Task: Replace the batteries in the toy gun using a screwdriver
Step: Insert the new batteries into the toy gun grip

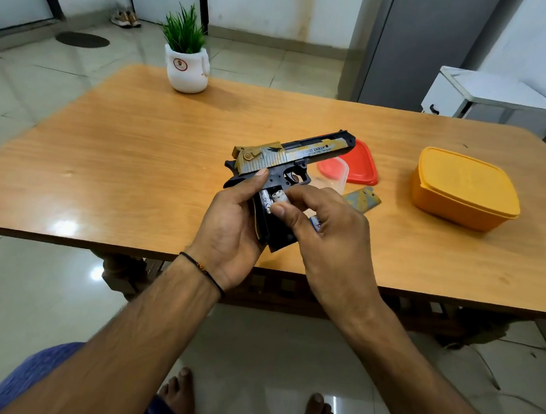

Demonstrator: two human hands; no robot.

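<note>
Wooden table [124,138]: orange-brown top, glossy. Floor [31,86]: pale polished tiles reflecting bright light spots near the table's front edge. Rear wall [273,3]: white, stained, crossed by dark vertical frames. 1 potted plant [186,61] in a white pot stands at the table's far edge. 1 pair of shoes [126,18] lies by the wall. Tall grey cabinet [422,46] and low white cabinet [492,99] stand at right.

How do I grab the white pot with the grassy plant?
Hold the white pot round its bulging middle, coming from the side, below the green leaves. It stands upright near the wooden table's far edge, and the leaves stick straight up, so a grab from above would likely crush them.
</note>
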